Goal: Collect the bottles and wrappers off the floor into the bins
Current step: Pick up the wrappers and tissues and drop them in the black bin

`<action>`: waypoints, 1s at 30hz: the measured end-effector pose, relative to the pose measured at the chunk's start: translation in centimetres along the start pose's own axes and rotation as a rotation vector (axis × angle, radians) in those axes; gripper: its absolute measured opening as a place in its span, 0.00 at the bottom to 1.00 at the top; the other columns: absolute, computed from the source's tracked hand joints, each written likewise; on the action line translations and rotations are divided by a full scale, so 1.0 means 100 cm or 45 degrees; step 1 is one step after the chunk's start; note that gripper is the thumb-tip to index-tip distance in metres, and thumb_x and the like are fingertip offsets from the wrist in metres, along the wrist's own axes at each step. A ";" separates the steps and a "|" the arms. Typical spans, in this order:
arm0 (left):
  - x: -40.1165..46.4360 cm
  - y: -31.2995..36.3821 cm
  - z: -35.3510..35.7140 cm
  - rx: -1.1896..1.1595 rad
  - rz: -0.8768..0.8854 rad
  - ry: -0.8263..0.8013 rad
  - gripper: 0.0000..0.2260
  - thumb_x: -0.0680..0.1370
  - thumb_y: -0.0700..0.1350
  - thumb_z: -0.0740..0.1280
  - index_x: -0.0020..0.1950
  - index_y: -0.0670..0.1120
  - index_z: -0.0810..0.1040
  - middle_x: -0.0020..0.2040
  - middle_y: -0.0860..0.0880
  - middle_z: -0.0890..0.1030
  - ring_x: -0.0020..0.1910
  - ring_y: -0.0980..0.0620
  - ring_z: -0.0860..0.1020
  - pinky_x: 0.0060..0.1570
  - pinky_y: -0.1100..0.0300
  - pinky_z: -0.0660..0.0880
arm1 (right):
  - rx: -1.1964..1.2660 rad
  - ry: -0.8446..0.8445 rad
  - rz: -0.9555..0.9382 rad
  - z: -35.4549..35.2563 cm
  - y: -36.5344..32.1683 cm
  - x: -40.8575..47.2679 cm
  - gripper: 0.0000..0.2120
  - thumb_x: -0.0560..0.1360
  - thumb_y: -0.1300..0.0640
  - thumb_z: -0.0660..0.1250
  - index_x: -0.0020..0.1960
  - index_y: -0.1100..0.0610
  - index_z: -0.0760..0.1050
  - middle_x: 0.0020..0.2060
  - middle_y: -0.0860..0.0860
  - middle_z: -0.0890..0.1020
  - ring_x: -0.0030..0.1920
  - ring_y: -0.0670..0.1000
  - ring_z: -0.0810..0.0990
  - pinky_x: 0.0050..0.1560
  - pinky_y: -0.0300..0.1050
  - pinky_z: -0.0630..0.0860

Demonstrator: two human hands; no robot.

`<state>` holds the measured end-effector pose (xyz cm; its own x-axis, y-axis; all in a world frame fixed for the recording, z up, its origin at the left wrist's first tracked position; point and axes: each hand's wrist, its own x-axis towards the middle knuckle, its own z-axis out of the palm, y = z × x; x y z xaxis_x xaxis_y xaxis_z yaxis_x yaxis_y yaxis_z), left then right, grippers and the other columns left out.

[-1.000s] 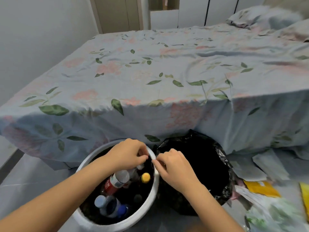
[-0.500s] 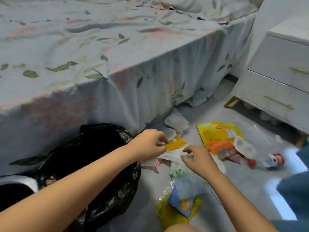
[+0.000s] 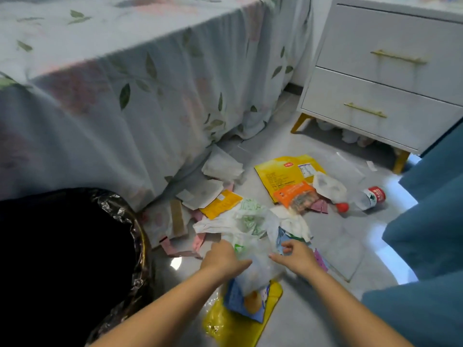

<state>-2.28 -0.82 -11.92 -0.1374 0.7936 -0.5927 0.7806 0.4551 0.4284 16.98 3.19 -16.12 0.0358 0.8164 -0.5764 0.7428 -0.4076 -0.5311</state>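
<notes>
A bed (image 3: 105, 78) under a leaf-print sheet fills the upper left, its skirt hanging to the grey floor (image 3: 333, 246). A white nightstand (image 3: 390, 78) with two gold-handled drawers stands at the upper right, and blue fabric (image 3: 431, 246) runs down the right edge. A bin (image 3: 125, 221) lined with a black bag sits at the lower left, against the bed skirt. Between the bin and the nightstand a spread of wrappers (image 3: 223, 199) covers the floor: white papers near the bed, a large yellow pack (image 3: 280, 171), an orange one lying on it, pink scraps. A clear bottle (image 3: 363, 199) with a red cap and red label lies on its side at the right end of the litter. Nearest the person, a clear plastic bag (image 3: 258, 261) lies over a blue and a yellow wrapper. The left hand (image 3: 223, 256) and right hand (image 3: 298, 256) flank that bag, a little apart, each touching it; blur hides whether either one grips it.
</notes>
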 end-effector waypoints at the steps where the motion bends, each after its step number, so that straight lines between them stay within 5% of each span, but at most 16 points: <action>1: 0.002 -0.003 0.006 -0.037 -0.042 -0.003 0.28 0.70 0.61 0.70 0.60 0.43 0.75 0.59 0.44 0.78 0.58 0.44 0.77 0.52 0.56 0.75 | 0.023 0.027 0.010 0.007 -0.001 0.004 0.33 0.66 0.46 0.77 0.65 0.60 0.72 0.60 0.55 0.78 0.59 0.54 0.77 0.57 0.42 0.72; 5: 0.005 -0.011 0.026 -0.187 -0.108 -0.021 0.25 0.73 0.58 0.69 0.62 0.43 0.75 0.61 0.43 0.78 0.61 0.45 0.76 0.55 0.56 0.73 | -0.081 -0.008 0.007 0.022 -0.007 0.009 0.27 0.66 0.43 0.76 0.57 0.57 0.75 0.49 0.49 0.77 0.57 0.53 0.78 0.49 0.42 0.72; 9: 0.000 -0.015 0.029 -0.503 -0.123 0.012 0.08 0.73 0.47 0.72 0.38 0.48 0.74 0.44 0.47 0.78 0.55 0.45 0.80 0.52 0.56 0.76 | -0.003 -0.067 0.004 0.026 -0.007 0.002 0.20 0.65 0.43 0.76 0.32 0.52 0.68 0.31 0.46 0.72 0.37 0.48 0.75 0.29 0.37 0.64; 11: -0.002 -0.017 0.024 -0.619 -0.080 0.096 0.10 0.72 0.40 0.71 0.33 0.49 0.74 0.37 0.50 0.78 0.52 0.44 0.81 0.51 0.54 0.78 | 0.089 -0.121 0.016 0.025 -0.004 -0.004 0.17 0.67 0.47 0.76 0.34 0.53 0.70 0.34 0.49 0.76 0.36 0.47 0.74 0.31 0.37 0.67; 14: -0.018 -0.010 0.007 -0.621 0.042 0.183 0.09 0.72 0.38 0.68 0.34 0.48 0.76 0.39 0.50 0.80 0.49 0.46 0.81 0.50 0.55 0.78 | 0.612 -0.260 0.085 0.018 -0.001 -0.019 0.19 0.66 0.53 0.78 0.52 0.59 0.76 0.50 0.53 0.81 0.48 0.51 0.81 0.42 0.43 0.77; 17: -0.038 0.001 -0.018 -0.586 0.196 0.258 0.07 0.73 0.40 0.70 0.37 0.49 0.77 0.41 0.50 0.80 0.43 0.50 0.79 0.46 0.61 0.75 | 1.098 -0.461 0.137 0.008 -0.005 -0.039 0.24 0.68 0.60 0.73 0.62 0.62 0.72 0.52 0.55 0.82 0.46 0.52 0.83 0.35 0.44 0.80; 20: -0.054 0.010 -0.046 -0.522 0.325 0.338 0.08 0.72 0.42 0.72 0.50 0.48 0.77 0.48 0.48 0.82 0.45 0.48 0.81 0.50 0.56 0.78 | 1.089 -0.638 0.060 0.004 -0.012 -0.056 0.25 0.65 0.55 0.75 0.60 0.59 0.73 0.47 0.53 0.84 0.41 0.50 0.84 0.34 0.44 0.80; 24: -0.069 0.018 -0.072 -0.599 0.330 0.196 0.16 0.74 0.39 0.72 0.59 0.46 0.73 0.41 0.46 0.82 0.39 0.47 0.82 0.46 0.50 0.81 | 1.200 -0.732 -0.030 0.001 -0.020 -0.071 0.15 0.67 0.58 0.70 0.52 0.61 0.77 0.45 0.57 0.85 0.42 0.55 0.85 0.37 0.50 0.82; 26: -0.076 0.021 -0.082 -0.511 0.360 0.119 0.14 0.75 0.39 0.71 0.59 0.43 0.75 0.42 0.44 0.83 0.41 0.46 0.84 0.44 0.51 0.82 | 1.158 -0.716 -0.137 0.000 -0.025 -0.079 0.13 0.68 0.58 0.69 0.51 0.61 0.79 0.45 0.58 0.85 0.41 0.54 0.84 0.38 0.49 0.82; 30: -0.082 0.024 -0.095 -0.401 0.367 -0.038 0.05 0.75 0.40 0.71 0.49 0.41 0.79 0.35 0.49 0.80 0.27 0.61 0.79 0.28 0.67 0.78 | 1.104 -0.553 -0.252 -0.004 -0.024 -0.089 0.15 0.66 0.58 0.70 0.51 0.63 0.78 0.43 0.57 0.85 0.38 0.51 0.83 0.36 0.45 0.82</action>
<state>-5.12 -2.40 0.45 0.0806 0.8966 -0.4355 0.5593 0.3210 0.7643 15.10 -2.91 -9.50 -0.4130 0.7519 -0.5139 -0.0438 -0.5800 -0.8135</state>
